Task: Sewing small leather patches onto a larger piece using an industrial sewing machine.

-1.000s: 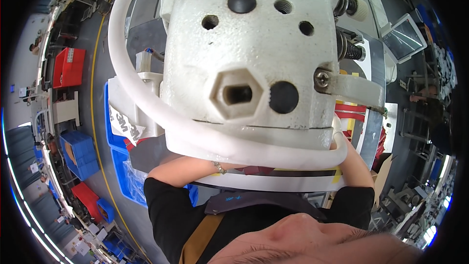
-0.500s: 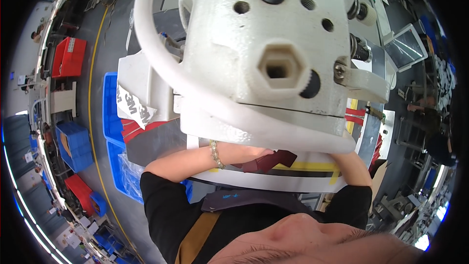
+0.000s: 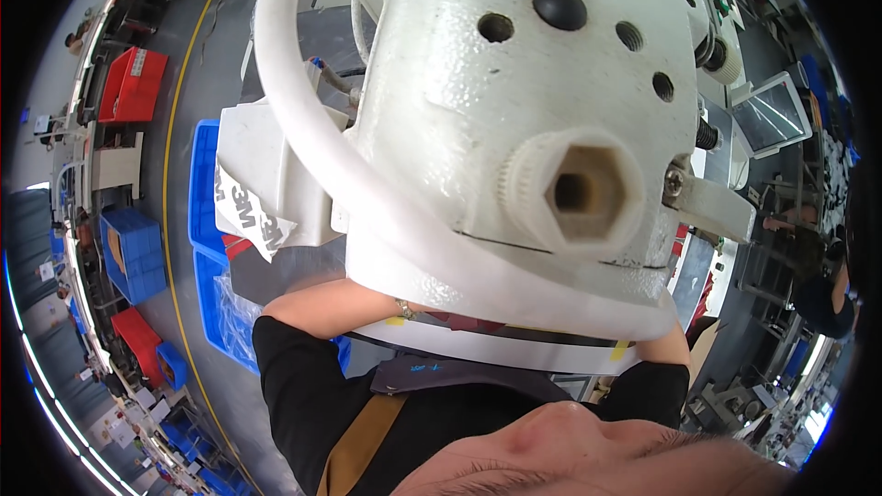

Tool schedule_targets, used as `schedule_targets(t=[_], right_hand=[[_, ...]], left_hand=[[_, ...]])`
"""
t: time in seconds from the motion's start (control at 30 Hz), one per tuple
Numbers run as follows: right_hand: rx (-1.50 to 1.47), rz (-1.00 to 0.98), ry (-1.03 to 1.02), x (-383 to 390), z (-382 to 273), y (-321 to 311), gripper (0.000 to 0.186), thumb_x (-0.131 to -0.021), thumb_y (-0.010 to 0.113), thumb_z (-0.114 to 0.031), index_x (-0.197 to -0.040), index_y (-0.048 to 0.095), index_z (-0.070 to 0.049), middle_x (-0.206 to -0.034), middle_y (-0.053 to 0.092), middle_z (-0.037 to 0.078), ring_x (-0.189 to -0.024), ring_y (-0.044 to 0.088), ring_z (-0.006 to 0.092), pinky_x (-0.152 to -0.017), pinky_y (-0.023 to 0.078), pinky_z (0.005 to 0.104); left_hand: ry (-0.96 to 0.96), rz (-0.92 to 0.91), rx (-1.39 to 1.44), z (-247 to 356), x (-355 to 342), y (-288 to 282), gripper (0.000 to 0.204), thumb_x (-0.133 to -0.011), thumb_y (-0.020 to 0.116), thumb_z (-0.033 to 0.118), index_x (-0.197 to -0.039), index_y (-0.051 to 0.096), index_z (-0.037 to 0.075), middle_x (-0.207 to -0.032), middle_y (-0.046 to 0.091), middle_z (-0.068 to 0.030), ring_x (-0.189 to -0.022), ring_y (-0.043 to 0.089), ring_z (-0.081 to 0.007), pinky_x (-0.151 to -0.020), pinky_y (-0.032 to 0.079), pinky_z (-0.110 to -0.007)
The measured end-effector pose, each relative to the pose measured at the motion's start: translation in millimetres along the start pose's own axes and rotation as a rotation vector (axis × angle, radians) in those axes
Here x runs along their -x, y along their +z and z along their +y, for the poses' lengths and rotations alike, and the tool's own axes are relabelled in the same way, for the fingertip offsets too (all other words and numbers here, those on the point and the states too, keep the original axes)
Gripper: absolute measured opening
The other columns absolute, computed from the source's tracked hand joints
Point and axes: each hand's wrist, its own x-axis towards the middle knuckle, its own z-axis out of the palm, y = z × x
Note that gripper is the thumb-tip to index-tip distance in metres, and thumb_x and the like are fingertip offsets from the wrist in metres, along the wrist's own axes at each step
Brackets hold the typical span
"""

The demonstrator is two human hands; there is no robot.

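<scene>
The white head of a sewing machine (image 3: pixel 459 110) fills the middle of the view and covers both of my hands. My left forearm (image 3: pixel 322 308) reaches in beneath it from the left; a beaded bracelet (image 3: pixel 404 310) shows at the wrist, and the fingers are hidden. Just right of that wrist, a strip of dark red fabric (image 3: pixel 469 322) peeks out under the machine's lower edge. From the right, my right forearm (image 3: pixel 665 346) also goes under the machine, its hand out of sight. Whether either hand holds the fabric cannot be seen.
A thick white tube (image 3: pixel 367 211) curves across the machine's front. Blue bins (image 3: pixel 207 289) stand on the floor to the left, one with clear plastic in it. The white table edge (image 3: pixel 514 347) carries yellow tape. A tablet-like screen (image 3: pixel 772 113) stands at the right.
My left hand has gone further under the machine head in view, so its fingers and most of the dark red fabric are now covered. The machine appears lower and further right.
</scene>
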Motion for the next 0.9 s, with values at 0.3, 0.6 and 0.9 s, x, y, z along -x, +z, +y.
schedule_targets(t=[0.3,0.6,0.9], right_hand=[[-0.011,-0.029,-0.001,-6,-2,2,0.038,-0.074,0.061,-0.006,-0.111,0.067,-0.008,-0.116,0.066,0.012,-0.105,0.064,0.0268,-0.09,0.05,0.0382],[-0.007,-0.058,0.018,-7,-2,0,0.037,-0.074,0.061,-0.006,-0.11,0.067,-0.007,-0.115,0.066,0.012,-0.105,0.064,0.0263,-0.09,0.05,0.0378],[0.008,-0.078,0.049,-7,-7,-9,0.035,-0.073,0.061,-0.006,-0.108,0.067,-0.007,-0.114,0.067,0.011,-0.104,0.064,0.0258,-0.09,0.05,0.0373]], left_hand=[[-0.029,-0.006,-0.024,2,4,-8,0.053,-0.084,0.064,0.04,-0.123,0.059,0.004,-0.117,0.062,-0.0101,-0.106,0.061,-0.0232,-0.091,0.047,-0.034],[-0.039,-0.006,-0.036,3,2,-8,0.053,-0.084,0.064,0.039,-0.123,0.059,0.004,-0.118,0.062,-0.01,-0.106,0.061,-0.0234,-0.092,0.047,-0.034],[-0.029,-0.007,-0.045,4,-11,-6,0.052,-0.084,0.064,0.039,-0.123,0.059,0.004,-0.118,0.062,-0.0099,-0.107,0.061,-0.0236,-0.092,0.047,-0.035]])
